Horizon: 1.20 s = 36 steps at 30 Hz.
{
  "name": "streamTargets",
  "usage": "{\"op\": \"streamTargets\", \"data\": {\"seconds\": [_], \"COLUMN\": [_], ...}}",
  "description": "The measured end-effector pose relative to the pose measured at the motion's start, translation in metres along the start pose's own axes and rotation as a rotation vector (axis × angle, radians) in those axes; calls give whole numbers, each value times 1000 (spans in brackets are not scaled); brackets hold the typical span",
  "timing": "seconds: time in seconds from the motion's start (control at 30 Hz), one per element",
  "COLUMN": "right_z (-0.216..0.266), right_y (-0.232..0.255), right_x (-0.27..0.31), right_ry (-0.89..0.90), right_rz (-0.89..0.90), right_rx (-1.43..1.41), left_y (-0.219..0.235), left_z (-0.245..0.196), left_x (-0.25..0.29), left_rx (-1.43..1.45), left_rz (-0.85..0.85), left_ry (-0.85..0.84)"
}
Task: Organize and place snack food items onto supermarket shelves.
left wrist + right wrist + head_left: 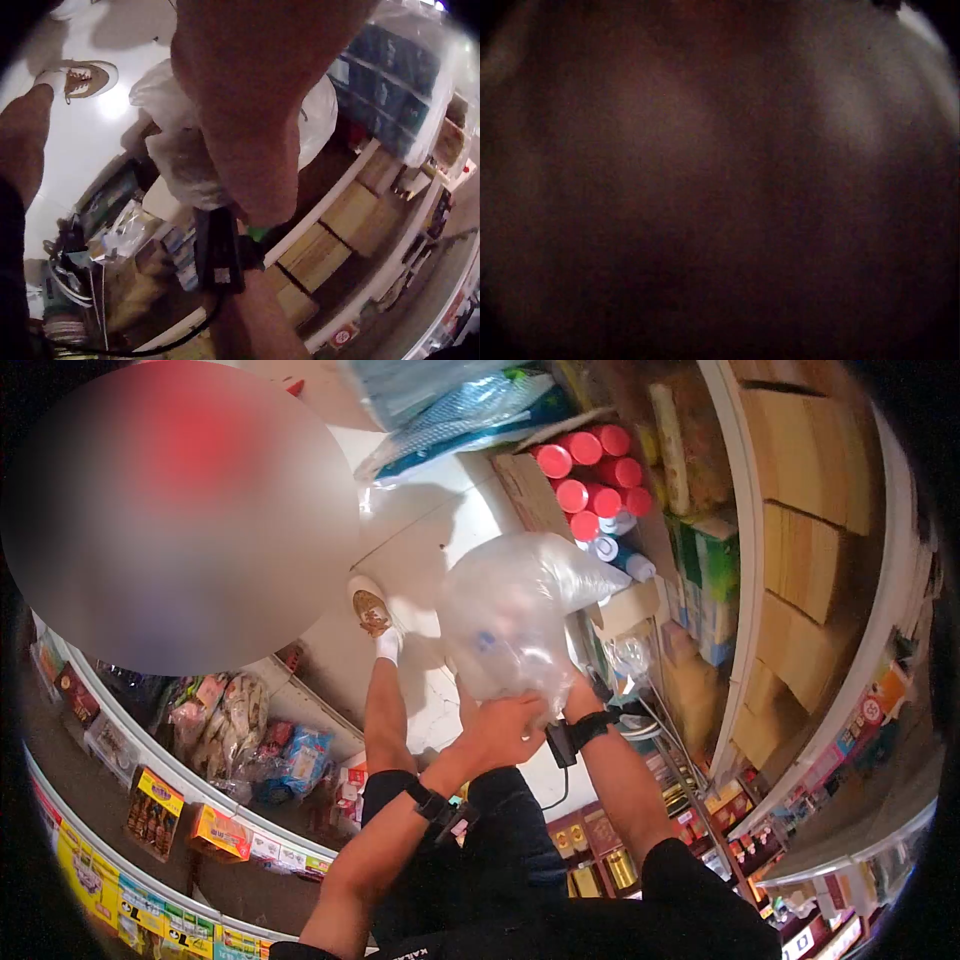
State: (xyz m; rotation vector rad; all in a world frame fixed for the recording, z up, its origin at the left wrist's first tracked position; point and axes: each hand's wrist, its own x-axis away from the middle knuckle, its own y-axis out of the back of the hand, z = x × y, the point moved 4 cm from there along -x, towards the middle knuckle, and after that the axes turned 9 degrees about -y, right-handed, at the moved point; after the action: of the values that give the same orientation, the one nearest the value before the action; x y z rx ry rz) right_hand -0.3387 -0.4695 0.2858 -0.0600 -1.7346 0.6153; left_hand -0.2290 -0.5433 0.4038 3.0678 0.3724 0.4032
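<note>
Both hands sit at the bottom of a clear plastic bag (520,615): my left hand (500,732) has its fingers curled into the bunched film at the bag's lower end, gripping it; my right hand (572,695) is mostly hidden behind the bag, so I can't tell how its fingers lie, tho it's right against the plastic. Right wrist view is just dark blur, no help. Bag is held up between me and the floor, puffed out, thin crinkly translucent film w/ pale rounded shapes inside, contents too blurred to name. In the left wrist view the bag (180,150) shows as white crumpled plastic past my forearm. Black straps w/ small cams on both wrists. Beyond the bag, an open cardboard box (525,490) holds upright bottles w/ round red caps (590,465), packed tight, a couple white-capped ones at the near end. Stacked brown cartons (800,520) fill the shelf to the right. Pale glossy floor (420,530) below, my tan sneaker (372,610) on it.
</note>
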Motion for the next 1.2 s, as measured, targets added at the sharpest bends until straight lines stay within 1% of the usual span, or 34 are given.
{"op": "streamTargets", "data": {"seconds": [0.03, 0.07, 0.13, 0.27, 0.33, 0.4, 0.43, 0.47, 0.5, 0.57, 0.6, 0.63, 0.7, 0.73, 0.8, 0.83, 0.87, 0.9, 0.93, 0.97, 1.0, 1.03, 1.07, 1.13, 1.17, 1.2], "right_z": [3, 7, 15, 30, 41, 50, 57, 61, 67, 73, 76, 78, 81, 83, 86, 86, 87, 88, 90, 93, 97, 100, 101, 104, 103, 109], "right_y": [7, 12, 19, 19, 10, -4, -13, -23, -34, -56, -68, -79, -98, -107, -123, -130, -136, -139, -143, -147, -156, -166, -173, -185, -190, -198], "right_x": [8, 14, 24, 41, 48, 58, 61, 64, 65, 65, 65, 66, 66, 65, 61, 59, 53, 44, 40, 41, 45, 48, 50, 60, 60, 67], "right_ry": [26, 49, 100, 204, 260, 317, 348, 378, 408, 460, 483, 504, 537, 549, 561, 568, 574, 537, 495, 496, 485, 469, 472, 621, 623, 937], "right_rz": [-5, -9, -12, -12, -6, -3, 2, 6, 10, 18, 19, 20, 18, 19, 7, 0, -6, -107, -208, -217, -329, -439, -441, -545, -545, -551], "right_rx": [3, 9, 24, 65, 105, 157, 188, 223, 256, 323, 352, 380, 434, 461, 513, 531, 534, 647, 757, 759, 974, 1189, 1190, 1097, 1094, 994], "left_y": [-11, -16, -18, -6, 22, 59, 84, 103, 116, 143, 152, 159, 168, 171, 177, 188, 196, 192, 183, 173, 167, 162, 161, 158, 155, 152], "left_z": [-4, -10, -22, -17, -6, 10, 8, 11, 13, 7, 5, 2, -9, -10, 1, 19, 50, 71, 79, 93, 101, 103, 106, 110, 111, 110], "left_x": [1, 3, 1, 13, 17, 26, 19, 13, 3, -16, -25, -36, -56, -59, -63, -61, -56, -54, -54, -52, -49, -48, -47, -44, -43, -43], "left_rx": [-51, -45, -84, -41, 60, 63, -141, -137, -133, -271, -260, -256, -343, -339, 145, 149, 242, 333, 339, 250, 159, 161, 253, 434, 524, 612], "left_rz": [141, 156, 113, 154, -93, -244, -211, -183, -187, -335, -304, -304, -375, -377, -407, -405, -222, -37, -35, -126, -216, -216, -265, -361, -408, -454], "left_ry": [38, 39, -57, -78, -154, 53, 150, 227, 205, 38, -15, -24, -154, -158, -95, -101, -125, -149, -155, 10, 175, 173, 206, 276, 312, 347]}}
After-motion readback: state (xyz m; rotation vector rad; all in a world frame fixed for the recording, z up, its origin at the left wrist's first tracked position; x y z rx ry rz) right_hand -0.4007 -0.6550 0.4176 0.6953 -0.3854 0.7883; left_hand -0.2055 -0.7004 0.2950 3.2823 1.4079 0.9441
